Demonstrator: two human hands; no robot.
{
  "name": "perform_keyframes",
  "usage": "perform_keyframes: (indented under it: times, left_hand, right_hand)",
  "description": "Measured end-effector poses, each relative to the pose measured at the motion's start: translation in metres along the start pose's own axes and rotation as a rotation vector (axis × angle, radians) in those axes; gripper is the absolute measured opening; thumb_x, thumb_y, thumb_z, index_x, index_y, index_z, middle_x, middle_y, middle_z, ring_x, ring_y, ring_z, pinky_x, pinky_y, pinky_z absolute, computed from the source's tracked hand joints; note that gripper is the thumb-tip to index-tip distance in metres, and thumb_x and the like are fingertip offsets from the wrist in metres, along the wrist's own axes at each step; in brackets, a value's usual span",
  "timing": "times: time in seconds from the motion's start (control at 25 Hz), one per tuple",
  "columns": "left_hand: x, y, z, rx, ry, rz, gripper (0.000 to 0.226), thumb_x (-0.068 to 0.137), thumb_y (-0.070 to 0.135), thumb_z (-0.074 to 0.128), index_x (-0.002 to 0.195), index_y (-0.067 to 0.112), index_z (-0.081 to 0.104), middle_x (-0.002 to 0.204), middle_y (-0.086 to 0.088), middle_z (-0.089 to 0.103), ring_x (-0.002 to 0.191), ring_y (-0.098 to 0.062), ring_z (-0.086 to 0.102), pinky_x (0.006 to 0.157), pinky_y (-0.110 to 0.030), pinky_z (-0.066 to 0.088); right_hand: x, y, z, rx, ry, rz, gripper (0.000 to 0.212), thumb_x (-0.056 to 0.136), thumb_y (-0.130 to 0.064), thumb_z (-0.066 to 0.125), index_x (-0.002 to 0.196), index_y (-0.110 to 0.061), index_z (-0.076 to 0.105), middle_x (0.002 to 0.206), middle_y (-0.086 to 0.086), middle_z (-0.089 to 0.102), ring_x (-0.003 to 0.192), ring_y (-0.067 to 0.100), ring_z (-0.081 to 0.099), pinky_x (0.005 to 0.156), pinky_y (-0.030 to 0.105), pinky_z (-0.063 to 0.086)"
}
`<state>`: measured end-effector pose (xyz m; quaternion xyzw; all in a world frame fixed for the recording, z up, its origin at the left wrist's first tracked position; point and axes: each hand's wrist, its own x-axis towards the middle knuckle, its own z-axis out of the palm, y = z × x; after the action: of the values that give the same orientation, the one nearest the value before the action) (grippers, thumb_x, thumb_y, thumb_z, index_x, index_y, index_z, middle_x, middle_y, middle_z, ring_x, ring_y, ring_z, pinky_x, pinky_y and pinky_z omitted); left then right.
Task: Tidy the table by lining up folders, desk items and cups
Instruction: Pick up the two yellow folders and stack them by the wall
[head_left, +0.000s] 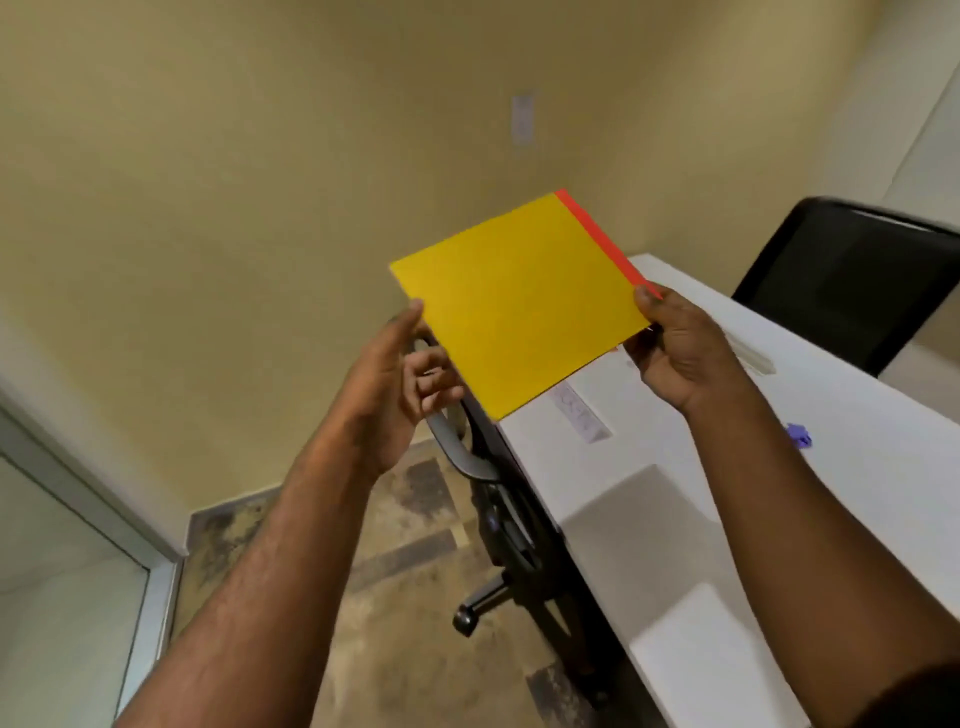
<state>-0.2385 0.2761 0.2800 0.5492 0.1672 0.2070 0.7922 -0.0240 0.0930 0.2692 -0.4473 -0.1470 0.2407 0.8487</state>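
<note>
Your right hand (680, 348) is pinched shut on the near right corner of the yellow folder (519, 301), thumb on top and the other fingers hidden beneath it. Your left hand (395, 374) is not clamped: its thumb (408, 319) lies along the folder's left edge and its fingers curl loosely under the near left side, steadying rather than gripping. A red folder (597, 236) shows only as a thin strip along the far right edge, so it sits under the yellow one and slightly offset; whether your right fingers catch it too cannot be told.

The stack is held up in the air, tilted, over the far left end of the white table (753, 467), well above its surface. Its longer span appears to run from your left hand across to your right, at an angle to the table's long edge.

That angle is what the next move turns on. The table lies to the right and below, nearer your right hand, so that hand probably leads the lowering while the left swings the far corner round until the edges run parallel with the table's. A small purple object (799, 434) lies near the right forearm; a black chair (852, 275) stands beyond.
</note>
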Motion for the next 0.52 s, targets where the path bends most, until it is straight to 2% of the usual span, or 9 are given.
perform_keyframes:
  times: [0.12,0.24,0.36,0.44,0.52]
  left_hand:
    - [-0.004,0.019,-0.058,-0.098,0.030,-0.058,0.036,0.088,0.053,0.051,0.096,0.020,0.063,0.069,-0.002,0.059,0.059,-0.018,0.060,0.064,-0.032,0.052]
    - [0.008,0.026,-0.110,-0.052,0.062,-0.110,0.028,0.090,0.049,0.052,0.090,0.026,0.067,0.070,0.000,0.064,0.061,-0.020,0.065,0.060,-0.034,0.054]
    - [0.039,0.030,-0.170,-0.007,0.088,-0.108,0.025,0.091,0.035,0.055,0.083,0.027,0.077,0.081,0.000,0.074,0.064,-0.020,0.070,0.058,-0.035,0.056]
    - [0.066,0.032,-0.208,0.045,0.115,-0.140,0.020,0.084,0.024,0.061,0.077,0.024,0.080,0.089,0.000,0.077,0.070,-0.020,0.073,0.059,-0.034,0.058]
    - [0.105,0.031,-0.238,0.176,0.100,-0.172,0.022,0.079,0.023,0.062,0.093,0.024,0.079,0.105,0.001,0.076,0.084,-0.020,0.073,0.070,-0.037,0.058]
  right_hand:
    - [0.015,0.010,0.059,-0.082,-0.090,-0.011,0.015,0.095,-0.011,0.054,0.105,-0.011,0.065,0.082,-0.001,0.076,0.073,0.012,0.071,0.065,0.024,0.059]
    - [0.041,0.031,0.107,-0.283,-0.151,-0.029,0.021,0.094,-0.010,0.057,0.112,-0.003,0.062,0.086,0.005,0.073,0.072,0.014,0.069,0.061,0.027,0.057]
    - [0.084,0.063,0.143,-0.408,-0.214,-0.020,0.009,0.092,-0.010,0.060,0.099,-0.009,0.064,0.090,0.008,0.068,0.077,0.017,0.067,0.067,0.031,0.057]
    - [0.119,0.086,0.162,-0.453,-0.250,-0.002,0.005,0.091,-0.011,0.062,0.095,-0.012,0.065,0.089,0.007,0.069,0.076,0.016,0.067,0.068,0.031,0.057]
    - [0.163,0.110,0.182,-0.551,-0.283,-0.014,0.008,0.090,-0.013,0.064,0.097,-0.010,0.066,0.090,0.007,0.069,0.075,0.014,0.068,0.067,0.030,0.057]
